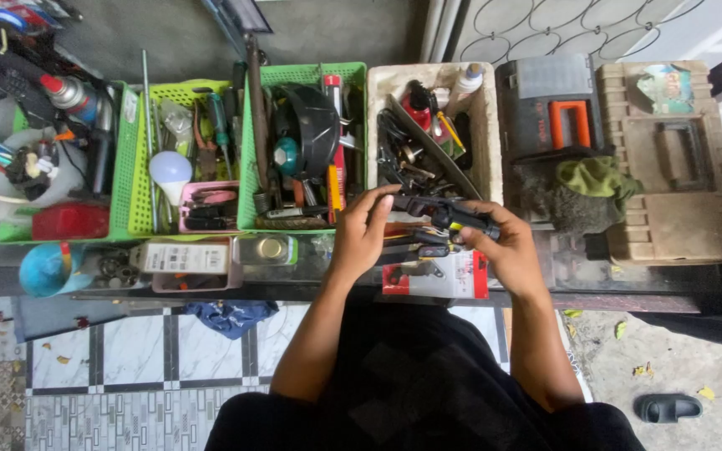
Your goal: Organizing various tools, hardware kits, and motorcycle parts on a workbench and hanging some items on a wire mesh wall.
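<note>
Both hands grip 1 black tool [444,215] over the near edge of the table [628,292], left hand [363,230] closed on its left end, right hand [507,242] wrapped round its handle, just near of the white box [485,125] of tools, apparently being looked over.

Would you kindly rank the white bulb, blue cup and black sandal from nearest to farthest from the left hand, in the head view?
From the left hand:
1. White bulb, in the left green basket.
2. Blue cup, far left.
3. Black sandal, lower right floor.
</note>
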